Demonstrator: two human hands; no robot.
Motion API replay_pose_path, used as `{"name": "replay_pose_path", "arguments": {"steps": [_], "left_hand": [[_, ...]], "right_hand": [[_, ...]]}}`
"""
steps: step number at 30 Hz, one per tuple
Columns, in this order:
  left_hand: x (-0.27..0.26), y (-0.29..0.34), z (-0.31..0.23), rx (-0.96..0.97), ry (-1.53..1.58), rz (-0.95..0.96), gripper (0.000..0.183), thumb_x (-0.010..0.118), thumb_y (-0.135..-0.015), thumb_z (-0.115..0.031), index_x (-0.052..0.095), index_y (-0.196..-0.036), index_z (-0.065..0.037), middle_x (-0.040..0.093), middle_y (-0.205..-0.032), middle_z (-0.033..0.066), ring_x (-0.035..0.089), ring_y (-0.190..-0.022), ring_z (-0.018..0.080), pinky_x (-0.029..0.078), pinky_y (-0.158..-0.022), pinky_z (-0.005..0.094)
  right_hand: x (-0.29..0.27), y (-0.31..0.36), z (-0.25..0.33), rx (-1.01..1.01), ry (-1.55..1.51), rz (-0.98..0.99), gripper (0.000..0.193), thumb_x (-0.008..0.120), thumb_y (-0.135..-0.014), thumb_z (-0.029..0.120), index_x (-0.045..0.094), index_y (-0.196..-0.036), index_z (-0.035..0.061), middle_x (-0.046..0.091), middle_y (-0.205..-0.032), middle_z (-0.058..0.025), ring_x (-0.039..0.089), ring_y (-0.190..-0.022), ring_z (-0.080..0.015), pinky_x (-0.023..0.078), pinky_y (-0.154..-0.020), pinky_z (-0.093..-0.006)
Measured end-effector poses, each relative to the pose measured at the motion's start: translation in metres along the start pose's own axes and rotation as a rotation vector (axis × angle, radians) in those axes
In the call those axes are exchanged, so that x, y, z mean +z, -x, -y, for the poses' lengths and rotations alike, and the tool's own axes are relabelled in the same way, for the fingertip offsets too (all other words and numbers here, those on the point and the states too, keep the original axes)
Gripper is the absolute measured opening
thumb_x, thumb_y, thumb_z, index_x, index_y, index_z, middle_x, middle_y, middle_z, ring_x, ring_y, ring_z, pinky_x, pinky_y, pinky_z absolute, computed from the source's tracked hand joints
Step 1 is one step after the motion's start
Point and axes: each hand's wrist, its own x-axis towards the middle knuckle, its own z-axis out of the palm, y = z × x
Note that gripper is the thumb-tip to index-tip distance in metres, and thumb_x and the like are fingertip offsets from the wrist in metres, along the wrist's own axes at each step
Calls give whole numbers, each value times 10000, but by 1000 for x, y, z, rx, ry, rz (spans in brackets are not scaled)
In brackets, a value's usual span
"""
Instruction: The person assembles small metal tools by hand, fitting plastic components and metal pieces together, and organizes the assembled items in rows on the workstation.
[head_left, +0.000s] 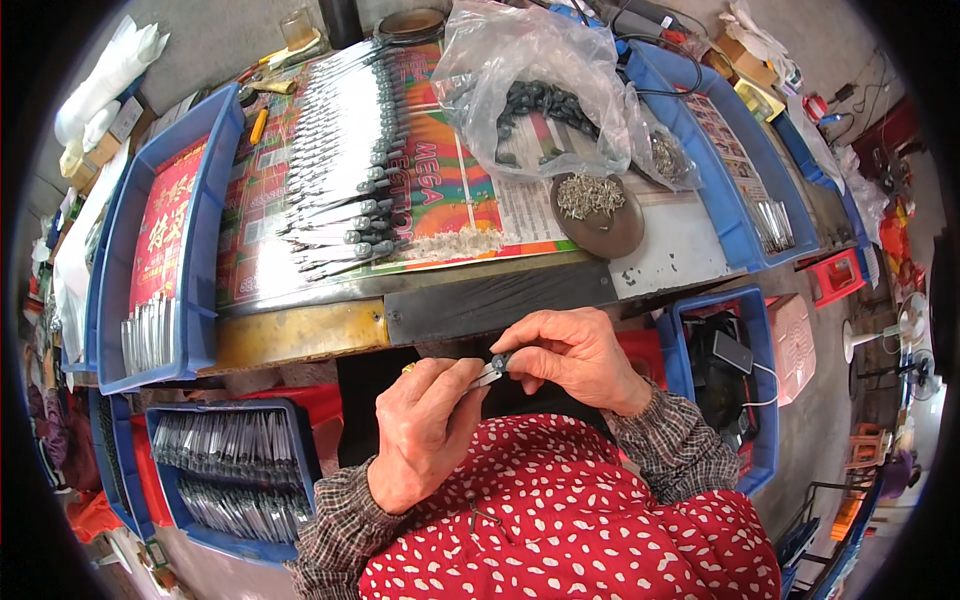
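Just past the table's front edge, above my lap, my two hands meet over a small part. My left hand is closed, pinching a flat, shiny metal strip between thumb and fingers. Thumb and fingertips of my right hand grip a small black plastic piece at the strip's far end. The fingers partly hide how the two fit together. On the table lies a long row of metal strips with dark ends. A brown dish holds small metal pins.
A clear plastic bag of black parts lies behind the dish, with a smaller bag of metal bits beside it. Blue bins flank the table. Lower left, another blue bin is packed with strips; lower right, one holds a power bank.
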Motion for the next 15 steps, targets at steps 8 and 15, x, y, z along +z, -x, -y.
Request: {"name": "replay_pose_path", "arguments": {"steps": [8,15], "left_hand": [[5,6,5,-31,8,23,286,746,-705,53,673,-977,2,663,-841,125,649,-684,239,515,-578,310],[8,10,6,-55,55,8,262,772,-707,39,686,-951,-4,660,-819,105,618,-647,194,499,-549,285]], "right_hand": [[3,0,-11,54,-22,51,147,647,-928,57,673,-1037,-37,661,-888,-43,602,-657,-70,516,-595,-200],[2,8,-11,62,-43,67,163,630,-938,56,661,-1071,-33,679,-927,-52,661,-746,-95,558,-668,-224]]}}
